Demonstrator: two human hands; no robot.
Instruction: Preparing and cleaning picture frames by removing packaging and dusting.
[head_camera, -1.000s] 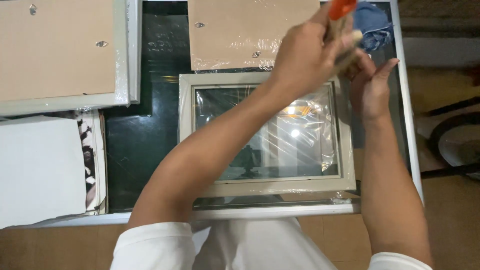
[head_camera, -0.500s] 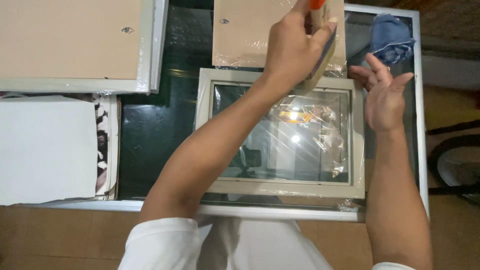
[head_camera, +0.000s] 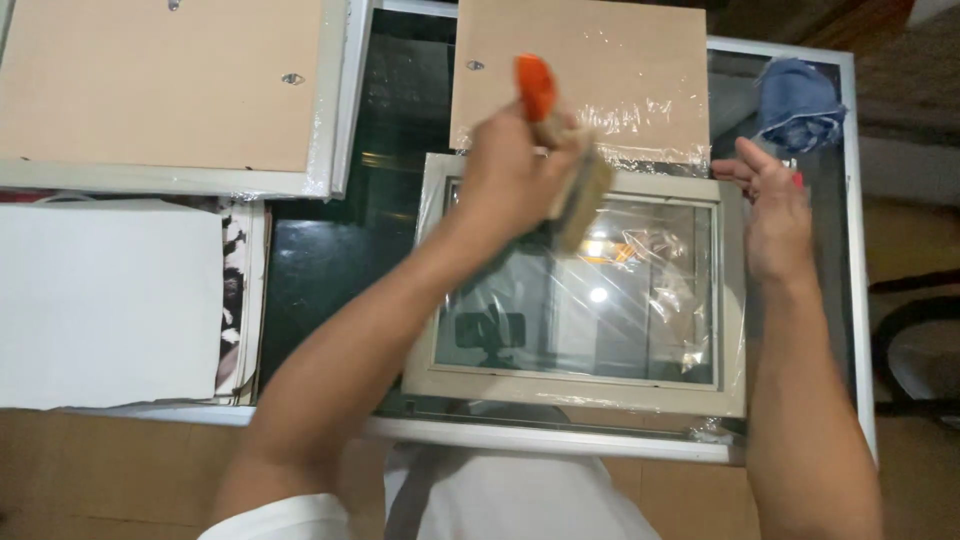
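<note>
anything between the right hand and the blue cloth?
Head view: only bare dark glass tabletop between the right hand and the blue cloth; nothing else sits in that gap.

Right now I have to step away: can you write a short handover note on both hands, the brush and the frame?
Left hand: raised over the picture frame, gripping a brush with an orange handle, bristles pointing down at the glass.
Right hand: open, at the frame's far right corner, holding nothing.
Frame: flat on the dark glass table, glass up, loose clear plastic wrap over it.
Backing board: just beyond the frame. Blue cloth: far right corner.
Done: cannot tell.
Left: wrap is on the frame; backing is off it.
</note>
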